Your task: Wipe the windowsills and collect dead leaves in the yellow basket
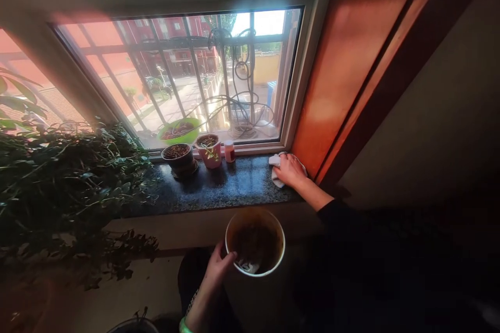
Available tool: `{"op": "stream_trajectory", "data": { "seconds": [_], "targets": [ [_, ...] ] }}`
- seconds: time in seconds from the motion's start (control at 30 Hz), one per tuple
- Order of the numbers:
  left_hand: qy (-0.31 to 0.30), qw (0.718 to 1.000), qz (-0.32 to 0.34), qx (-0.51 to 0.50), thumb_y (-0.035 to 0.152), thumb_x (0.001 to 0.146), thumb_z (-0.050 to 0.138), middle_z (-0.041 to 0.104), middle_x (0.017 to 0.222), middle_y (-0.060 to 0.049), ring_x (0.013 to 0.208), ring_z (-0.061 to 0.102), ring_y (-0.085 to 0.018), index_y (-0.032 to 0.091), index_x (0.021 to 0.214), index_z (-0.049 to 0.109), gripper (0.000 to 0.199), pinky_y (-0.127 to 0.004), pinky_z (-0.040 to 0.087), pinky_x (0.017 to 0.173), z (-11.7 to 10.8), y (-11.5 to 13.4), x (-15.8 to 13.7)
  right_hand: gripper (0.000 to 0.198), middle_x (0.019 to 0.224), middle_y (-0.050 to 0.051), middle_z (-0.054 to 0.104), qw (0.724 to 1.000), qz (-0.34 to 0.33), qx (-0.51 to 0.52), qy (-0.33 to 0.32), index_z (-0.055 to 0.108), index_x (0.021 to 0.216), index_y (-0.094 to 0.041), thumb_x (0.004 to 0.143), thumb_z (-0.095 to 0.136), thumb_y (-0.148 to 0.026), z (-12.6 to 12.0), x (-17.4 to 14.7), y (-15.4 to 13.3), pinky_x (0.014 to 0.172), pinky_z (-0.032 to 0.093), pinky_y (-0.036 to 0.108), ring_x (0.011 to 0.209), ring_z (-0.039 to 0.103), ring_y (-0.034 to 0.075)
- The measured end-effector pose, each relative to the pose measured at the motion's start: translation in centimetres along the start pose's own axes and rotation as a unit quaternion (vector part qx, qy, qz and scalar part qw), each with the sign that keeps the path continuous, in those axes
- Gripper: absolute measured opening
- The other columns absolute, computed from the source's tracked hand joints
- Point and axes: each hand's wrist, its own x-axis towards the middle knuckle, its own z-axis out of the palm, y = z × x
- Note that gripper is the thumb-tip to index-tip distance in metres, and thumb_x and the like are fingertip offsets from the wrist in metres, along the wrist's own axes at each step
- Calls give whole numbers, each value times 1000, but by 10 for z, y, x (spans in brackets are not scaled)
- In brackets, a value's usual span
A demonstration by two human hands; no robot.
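My right hand (291, 169) presses a white cloth (276, 179) onto the dark stone windowsill (238, 187), at its right end by the wooden frame. Its fingers are closed over the cloth. Lower down, my left hand (219, 265) grips the left rim of a round tub (255, 216), thumb over the edge. The tub is held in front of the sill, with dark contents and something whitish near its lower rim. What the whitish bit is, I cannot make out.
On the sill stand a dark plant pot (179, 166), a pink pot (213, 156) with a small plant, and a small pink bottle (229, 152). A bushy trailing plant (70, 177) covers the left side. Behind the glass are a green bowl (179, 132) and window bars (197, 78).
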Motion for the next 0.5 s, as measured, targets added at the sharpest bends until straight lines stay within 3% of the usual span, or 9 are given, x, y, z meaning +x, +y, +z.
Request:
{"op": "stream_trajectory", "data": {
  "seconds": [0.13,0.2,0.27,0.37,0.43,0.5],
  "targets": [
    [-24,1000,-2,0,37,55,90,76,110,-18,102,72,-36,12,114,67,68,-38,58,83,-4,-1,-2,48,131,26,55,995,97,3,-16,55,130,-7,92,57,-36,-9,31,-19,97,47,42,117,60,35],
    [-38,999,-21,-18,37,59,90,75,114,-18,99,73,-35,14,124,62,75,-38,60,77,-5,-2,-3,49,133,25,53,995,100,2,-11,55,132,-7,91,58,-35,-12,32,-21,97,47,41,117,60,34],
    [-32,999,-29,-33,37,58,90,74,116,-17,97,74,-34,16,129,58,80,-37,60,73,-5,-5,0,48,133,22,54,998,60,13,-13,56,133,-11,90,59,-32,-13,16,-19,98,46,40,117,59,33],
    [-10,999,-40,-31,36,52,91,74,112,-16,91,74,-33,16,126,59,84,-35,60,67,0,-13,8,44,128,15,58,996,-52,72,-6,61,130,-19,86,64,-25,-11,-33,-24,101,44,38,115,58,28],
    [-10,999,-41,-19,36,50,91,74,109,-16,87,74,-31,15,122,60,81,-34,60,64,6,-17,13,41,121,11,61,979,-140,150,6,65,123,-21,81,66,-20,-11,-70,-34,101,45,36,112,59,25],
    [-22,999,-24,-10,37,53,89,74,107,-15,86,74,-30,15,121,60,77,-34,60,63,14,-20,17,37,114,8,64,942,-214,260,8,67,115,-21,79,66,-16,-16,-104,-44,98,47,34,108,61,23]
  ]
}}
